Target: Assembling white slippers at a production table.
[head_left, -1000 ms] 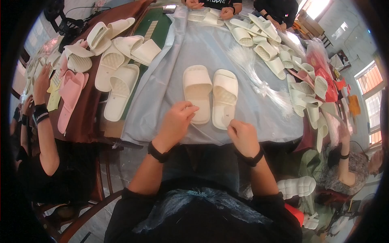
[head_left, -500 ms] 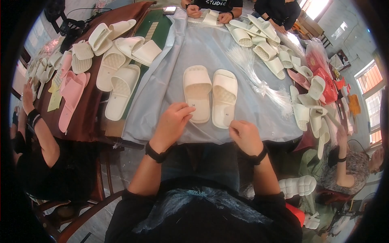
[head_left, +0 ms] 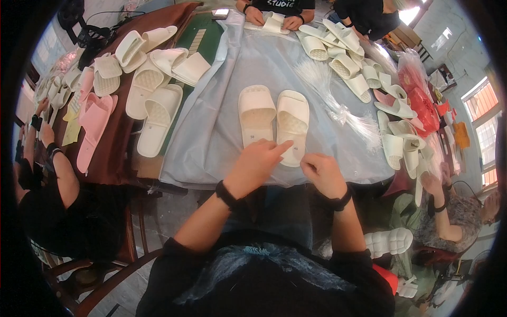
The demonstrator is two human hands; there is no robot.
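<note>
Two cream slide slippers lie side by side with their toes pointing away from me, the left slipper [head_left: 257,111] and the right slipper [head_left: 293,113]. Each has a small dark mark printed on its heel. My left hand [head_left: 257,164] reaches across the heel of the left slipper and covers part of it. Its index finger stretches out over the heel of the right slipper, and it holds nothing. Beside the right edge of that same heel, my right hand [head_left: 324,174] is curled closed, with nothing visible in it.
A grey sheet [head_left: 222,116] covers the table. Cream slippers [head_left: 163,119] and a pink slipper [head_left: 95,129] lie left; more slippers [head_left: 348,76] are piled right, beside a bundle of clear plastic strands [head_left: 338,105]. Co-workers' hands [head_left: 272,21] hold a slipper opposite; other people sit at both sides.
My left hand has moved right, from the left slipper's heel across to the right slipper, its index finger now extended. My right hand and both slippers have barely moved.
</note>
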